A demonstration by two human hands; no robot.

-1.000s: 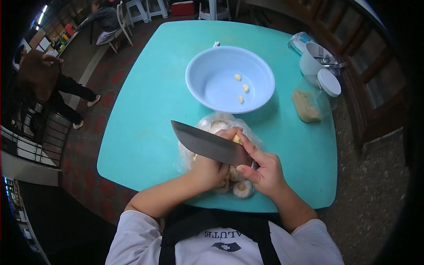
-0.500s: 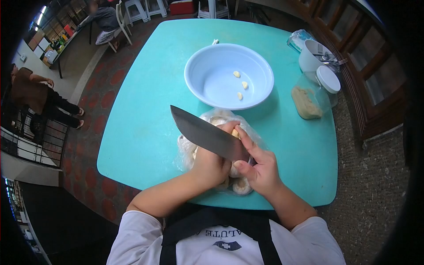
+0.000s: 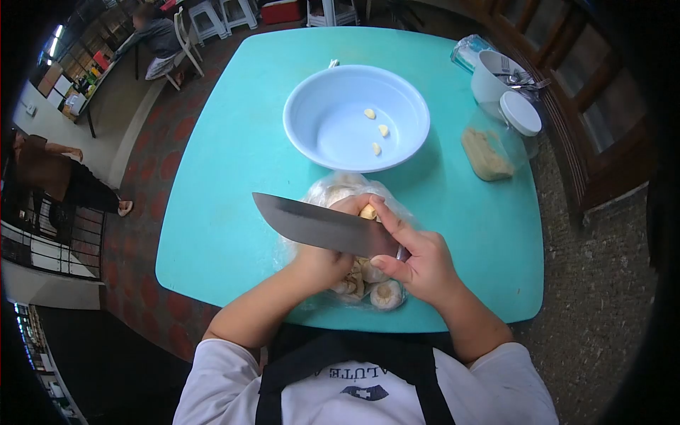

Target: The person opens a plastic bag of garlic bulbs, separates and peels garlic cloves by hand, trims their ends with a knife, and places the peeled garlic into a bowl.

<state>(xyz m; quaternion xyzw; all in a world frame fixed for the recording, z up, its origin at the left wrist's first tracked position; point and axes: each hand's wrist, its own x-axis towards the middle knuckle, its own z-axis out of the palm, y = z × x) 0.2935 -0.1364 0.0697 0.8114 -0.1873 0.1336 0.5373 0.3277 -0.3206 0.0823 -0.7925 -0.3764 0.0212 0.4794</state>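
A wide knife point(image 3: 312, 225) points left, its blade crossing in front of my left hand point(image 3: 322, 265). My right hand point(image 3: 425, 262) is closed around the knife's handle end, thumb and index finger toward the blade. A pale garlic clove point(image 3: 368, 212) shows above the blade, between my left fingertips and my right index finger. Below both hands lies a clear plastic bag point(image 3: 336, 185) with garlic inside. One garlic bulb point(image 3: 387, 295) is at its near edge. Beyond the bag, a light blue basin point(image 3: 301, 117) contains three peeled cloves point(image 3: 383, 130).
On the turquoise table point(image 3: 212, 205), a jar point(image 3: 489, 152) with pale brown contents and a white lid is at the right. Behind it is a white tub point(image 3: 489, 78) with forks, beside a plastic packet point(image 3: 469, 53). Two people are at the left, one seated.
The blade tip has swung down and left since half a second ago, leaving the knife flatter. Both hands stay around the clove. The standing person has shifted left in view.
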